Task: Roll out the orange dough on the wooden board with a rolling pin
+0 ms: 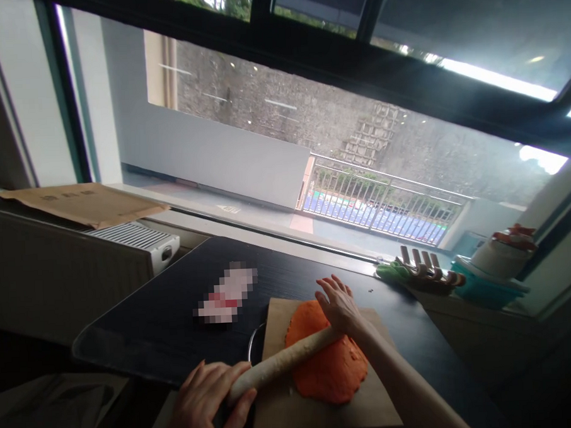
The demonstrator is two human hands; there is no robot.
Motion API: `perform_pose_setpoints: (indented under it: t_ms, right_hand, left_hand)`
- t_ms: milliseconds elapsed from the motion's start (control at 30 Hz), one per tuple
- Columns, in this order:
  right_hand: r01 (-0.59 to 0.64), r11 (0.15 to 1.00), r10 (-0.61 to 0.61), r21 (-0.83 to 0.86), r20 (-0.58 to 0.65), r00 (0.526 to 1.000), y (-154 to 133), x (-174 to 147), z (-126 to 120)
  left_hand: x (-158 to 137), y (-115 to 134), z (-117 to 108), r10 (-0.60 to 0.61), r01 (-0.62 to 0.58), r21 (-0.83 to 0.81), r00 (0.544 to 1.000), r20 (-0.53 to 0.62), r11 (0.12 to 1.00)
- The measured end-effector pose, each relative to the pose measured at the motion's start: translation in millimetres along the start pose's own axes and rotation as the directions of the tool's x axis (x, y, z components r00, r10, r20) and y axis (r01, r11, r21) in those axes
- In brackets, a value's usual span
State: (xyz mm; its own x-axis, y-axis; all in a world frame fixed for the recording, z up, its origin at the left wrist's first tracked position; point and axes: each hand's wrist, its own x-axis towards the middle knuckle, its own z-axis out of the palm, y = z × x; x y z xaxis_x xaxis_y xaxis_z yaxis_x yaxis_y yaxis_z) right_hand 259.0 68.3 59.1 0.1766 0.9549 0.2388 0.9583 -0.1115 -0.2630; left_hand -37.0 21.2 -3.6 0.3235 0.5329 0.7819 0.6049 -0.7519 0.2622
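A pale wooden rolling pin (285,364) lies slantwise across a flattened orange sheet of dough or clay (337,376) with an uneven edge. The sheet rests on a wooden board (275,410). At the pin's near left end, my left hand (203,394) is closed, with fingers along the top and thumb below. My right hand (339,305) bears on the far right end with its palm, fingers stretched out and spread. The part of the pin under that palm is hidden.
A dark table (148,327) carries the board. A blurred pinkish item (227,295) lies left of it, and a metal ring-like edge (253,345) shows beside the board. Brown paper (86,204) tops a white unit. Teal container (487,287) and green cloth (392,271) sit by the window.
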Motion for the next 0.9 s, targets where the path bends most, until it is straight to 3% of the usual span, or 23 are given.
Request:
perform_pose_setpoints:
  t_ms: [200, 367, 567, 700, 800, 900]
  right_hand:
    - [-0.084, 0.996, 0.083, -0.010, -0.073, 0.994, 15, 6, -8]
    - [-0.116, 0.992, 0.117, -0.054, 0.025, 0.993, 30, -31, -12]
    - [-0.015, 0.989, 0.019, -0.148, 0.023, 1.000, 42, -68, -19]
    - [0.017, 0.987, -0.016, -0.161, 0.012, 1.000, 32, -37, -19]
    - [0.011, 0.999, -0.005, -0.051, 0.116, 0.993, 14, -4, -10]
    - [-0.028, 1.000, 0.028, 0.002, 0.180, 0.983, 2, 8, -3]
  left_hand:
    - [15, 15, 23, 0.108, -0.106, -0.056, 0.994, 0.027, 0.993]
    - [20, 28, 38, 0.127, -0.122, -0.085, 0.990, 0.064, 0.989]
    - [9, 32, 30, 0.186, -0.176, -0.108, 0.978, 0.095, 0.978]
    - [11, 33, 29, 0.133, -0.121, -0.098, 0.983, 0.128, 0.988]
    - [15, 31, 30, 0.121, -0.110, -0.104, 0.987, 0.102, 0.988]
    - [17, 32, 30, 0.076, -0.068, -0.114, 0.994, 0.073, 0.991]
